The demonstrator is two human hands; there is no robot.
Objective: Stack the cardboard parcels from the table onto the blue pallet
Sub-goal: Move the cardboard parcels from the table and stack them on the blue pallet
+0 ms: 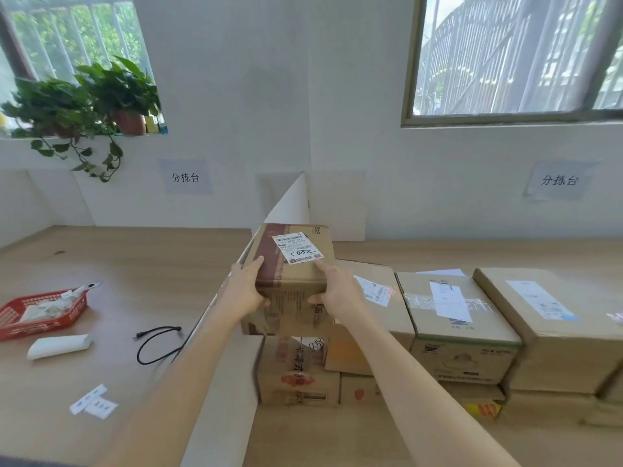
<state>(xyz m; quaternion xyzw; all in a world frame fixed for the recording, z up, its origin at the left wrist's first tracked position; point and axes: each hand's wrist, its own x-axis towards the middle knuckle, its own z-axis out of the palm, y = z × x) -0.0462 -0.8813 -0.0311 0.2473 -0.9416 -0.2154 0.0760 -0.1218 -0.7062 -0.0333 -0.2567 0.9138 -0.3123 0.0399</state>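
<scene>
Cardboard parcel [296, 267] with a white shipping label [297, 248] on its top sits between my two hands. It is at the left end of the row of boxes on the right half of the bench [135, 264], close against the white divider board [290, 203] that runs from the back edge toward the front.

My left hand [244, 293] clasps the near left corner, fingers laid along the top edge and thumb pressed on the near side. My right hand [340, 293] takes the near right corner the same way, with the forefinger reaching up to the label's corner and the thumb on the near face. Both hands are closed round the box, which sits squarely between them.

It is directly above a lower parcel [296, 375] with red print. I cannot tell whether it rests on that one or is lifted just clear.

Just beside it on the right is a second parcel [381, 318]. A taped parcel [462, 318] and a large parcel [553, 328] follow toward the bench's right edge, with smaller boxes under them.

Left of the divider, the bench carries a red basket [40, 315] near the left edge and a white roll [59, 345] just in front of it. A black cable [155, 345] is looped beside the divider, and loose label slips [92, 401] lie toward the front edge. Potted plants [101, 96] stand on the sill behind the back left corner.
</scene>
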